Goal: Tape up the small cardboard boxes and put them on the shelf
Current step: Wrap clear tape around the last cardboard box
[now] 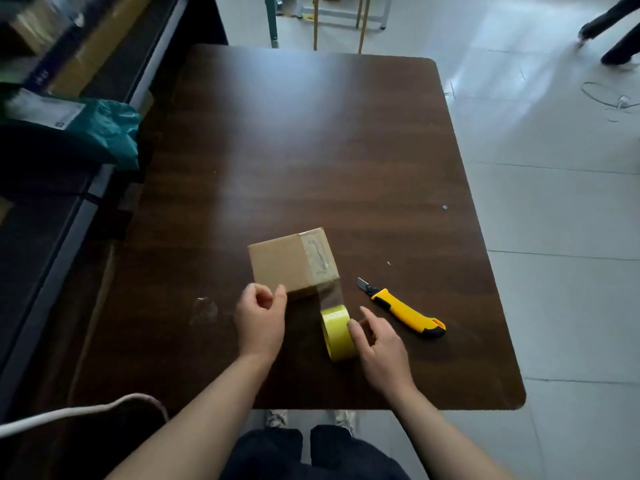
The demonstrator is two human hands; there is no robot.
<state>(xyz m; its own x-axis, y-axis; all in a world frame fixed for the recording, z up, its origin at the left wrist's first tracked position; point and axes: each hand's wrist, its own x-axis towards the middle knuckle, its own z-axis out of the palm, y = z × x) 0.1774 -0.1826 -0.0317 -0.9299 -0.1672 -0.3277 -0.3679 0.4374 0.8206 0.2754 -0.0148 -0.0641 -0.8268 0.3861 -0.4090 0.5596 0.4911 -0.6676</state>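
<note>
As the head camera looks down, we have the small box (292,263) lying on the dark counter (311,150) just ahead of our hands, its right end already covered with clear tape. A strip of tape (330,296) runs from that end's lower edge to the yellow roll (337,332), which stands on edge just nearer to us and is not yet cut free. Our left hand (261,317) sits at the box's near left corner, fingers curled toward the palm with nothing visible in them and the thumb tip at the box's edge; whether it presses we cannot tell. Our right hand (379,341) lies beside the roll, thumb against its side, the other fingers spread and loose. A yellow knife (405,311) lies just right of the roll, blade out. We judge the box light and fairly stiff, though a hard squeeze would dent its walls; we would take it across two opposite sides, clear of the tape. The strip looks thin and sticky and may cling to itself if slackened. The shelf (156,60) at the left is blurred.
</note>
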